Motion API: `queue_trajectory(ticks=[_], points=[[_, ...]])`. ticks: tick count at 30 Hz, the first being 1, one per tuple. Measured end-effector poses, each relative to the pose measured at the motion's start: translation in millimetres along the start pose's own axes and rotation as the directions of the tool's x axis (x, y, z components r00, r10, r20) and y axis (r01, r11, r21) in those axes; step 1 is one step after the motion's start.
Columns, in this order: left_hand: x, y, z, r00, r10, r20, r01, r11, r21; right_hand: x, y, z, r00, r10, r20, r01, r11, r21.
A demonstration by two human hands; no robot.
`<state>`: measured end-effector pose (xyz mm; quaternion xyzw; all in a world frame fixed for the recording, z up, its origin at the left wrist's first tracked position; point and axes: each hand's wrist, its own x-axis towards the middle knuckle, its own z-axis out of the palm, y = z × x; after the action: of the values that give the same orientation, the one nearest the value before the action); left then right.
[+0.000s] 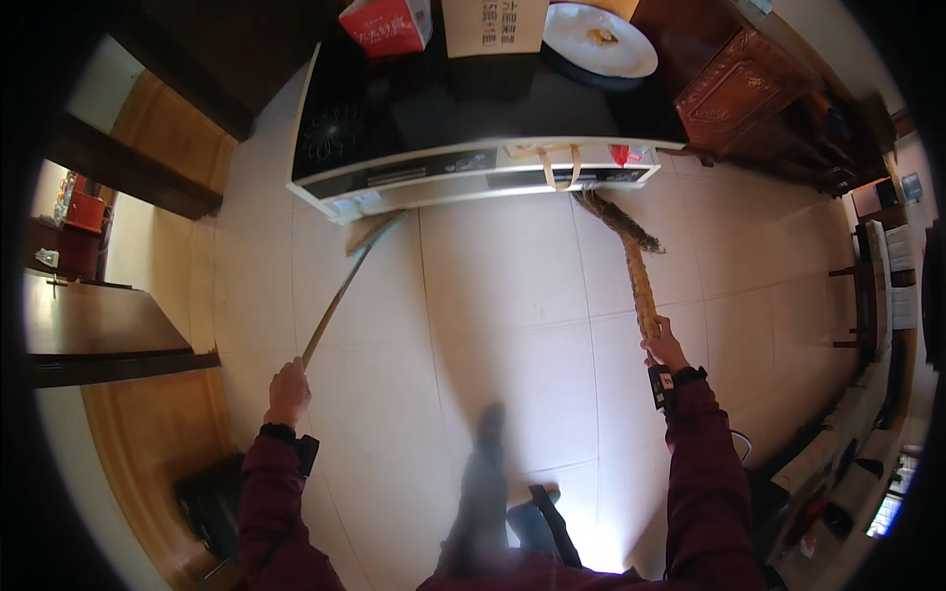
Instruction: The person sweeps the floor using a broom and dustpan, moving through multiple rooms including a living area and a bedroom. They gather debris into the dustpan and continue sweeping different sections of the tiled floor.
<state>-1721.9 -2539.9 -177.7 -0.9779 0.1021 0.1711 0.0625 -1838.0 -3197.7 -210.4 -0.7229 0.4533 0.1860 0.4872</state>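
My left hand (289, 394) grips the upper end of a long thin wooden handle (330, 309). That handle runs down to a flat head (377, 232), probably a dustpan, on the tiled floor beside the left front corner of a low cabinet (473, 118). In my right hand (664, 345) is a straw broom with a woven straw handle (640, 279). Its dark bristle head (619, 221) lies at the floor close to the cabinet's right front. The fingers of both hands are wrapped around the handles. Whatever lies under the bristles is hidden.
On the glossy black cabinet top stand a red and white bag (388, 28), a cardboard box (494, 28) and a white plate (600, 41) holding food. Looped handles (561, 167) hang from the cabinet's front shelf. A carved wooden cabinet (746, 81) is at right, a doorway at left.
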Motion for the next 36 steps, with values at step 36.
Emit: queue_trajectory(ticks=[36], points=[[-264.0, 51.5, -50.5, 0.964, 0.245, -0.105, -0.25, 0.967, -0.042, -338.0, 300.7, -116.2, 0.985, 0.134, 0.108, -0.142, 0.987, 0.073]])
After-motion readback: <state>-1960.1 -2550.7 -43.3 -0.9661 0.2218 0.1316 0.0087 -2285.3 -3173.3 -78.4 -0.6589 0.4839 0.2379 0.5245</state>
